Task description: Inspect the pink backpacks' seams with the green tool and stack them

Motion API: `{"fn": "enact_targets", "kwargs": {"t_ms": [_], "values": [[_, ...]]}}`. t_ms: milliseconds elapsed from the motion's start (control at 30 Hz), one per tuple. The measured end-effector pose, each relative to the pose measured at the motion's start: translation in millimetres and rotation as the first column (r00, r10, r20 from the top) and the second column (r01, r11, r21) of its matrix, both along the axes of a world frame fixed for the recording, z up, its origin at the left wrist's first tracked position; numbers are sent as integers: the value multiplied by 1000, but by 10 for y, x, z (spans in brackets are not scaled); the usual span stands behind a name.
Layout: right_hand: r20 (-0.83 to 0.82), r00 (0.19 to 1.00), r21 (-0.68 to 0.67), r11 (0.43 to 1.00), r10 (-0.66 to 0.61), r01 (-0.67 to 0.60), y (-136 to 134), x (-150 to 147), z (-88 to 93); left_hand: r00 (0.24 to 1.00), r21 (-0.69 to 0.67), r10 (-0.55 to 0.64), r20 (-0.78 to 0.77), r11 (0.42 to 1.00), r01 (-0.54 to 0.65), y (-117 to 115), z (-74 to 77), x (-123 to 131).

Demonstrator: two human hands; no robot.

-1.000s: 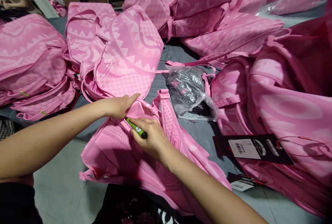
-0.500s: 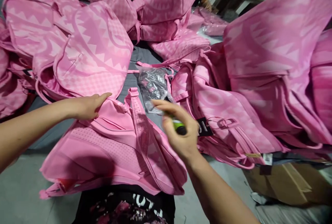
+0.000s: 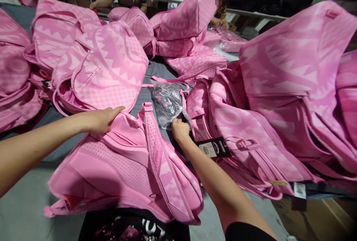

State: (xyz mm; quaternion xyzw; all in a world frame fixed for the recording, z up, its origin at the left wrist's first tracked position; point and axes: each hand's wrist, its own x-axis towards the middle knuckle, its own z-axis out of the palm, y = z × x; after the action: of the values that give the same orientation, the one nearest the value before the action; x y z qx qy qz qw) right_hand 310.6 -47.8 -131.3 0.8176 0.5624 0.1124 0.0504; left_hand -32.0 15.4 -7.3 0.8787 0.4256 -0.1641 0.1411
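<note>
A pink backpack (image 3: 122, 166) lies in front of me with its dotted back panel and shoulder strap facing up. My left hand (image 3: 107, 120) is closed on its top edge, thumb and forefinger over the fabric. Beyond it, a clear plastic bag (image 3: 167, 101) with dark and pink contents lies on the grey table cover. My right hand (image 3: 180, 129) is at the near end of that bag, fingers curled in. What those fingers hold is hidden. A black hang tag (image 3: 214, 148) with a white label sits beside my right forearm, by another pink backpack (image 3: 237, 122).
Several more pink patterned backpacks crowd the table, including a shark-tooth one (image 3: 111, 66) at left and a tall one (image 3: 281, 58) at right. Two people stand across the table. A cardboard box (image 3: 320, 218) is low at right.
My right hand has moved down and away from me to the plastic bag; the green and black object it held is out of sight. My left hand stays on the backpack. The view has tilted up.
</note>
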Motion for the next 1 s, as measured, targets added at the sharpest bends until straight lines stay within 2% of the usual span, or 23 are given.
{"fn": "enact_targets", "kwargs": {"t_ms": [200, 333, 533, 700, 767, 867, 1000], "values": [[26, 995, -25, 995, 99, -99, -165, -14, -34, 1000, -20, 1, -8, 1000, -1, 38, 16, 26], [-19, 990, -56, 989, 138, -139, -225, -28, 73, 1000, -7, 19, -21, 1000, -19, -15, 61, 26], [-41, 998, 71, 997, 43, -40, -459, -27, 350, 999, 27, 21, 43, 999, -22, -91, 79, -5], [-158, 983, 66, 995, 90, -80, -616, -164, 283, 994, 37, 36, 103, 999, -40, -110, 72, -27], [-213, 972, 113, 990, 102, -79, -646, -199, 304, 991, 29, 44, 130, 998, -48, -114, 65, -48], [-286, 952, 275, 961, 110, -29, -699, -215, 527, 990, 38, 44, 133, 998, -50, -130, 62, -76], [-430, 888, 418, 908, 164, 35, -820, -370, 999, 992, 38, 49, 115, 998, -54, -173, 85, -54]]}}
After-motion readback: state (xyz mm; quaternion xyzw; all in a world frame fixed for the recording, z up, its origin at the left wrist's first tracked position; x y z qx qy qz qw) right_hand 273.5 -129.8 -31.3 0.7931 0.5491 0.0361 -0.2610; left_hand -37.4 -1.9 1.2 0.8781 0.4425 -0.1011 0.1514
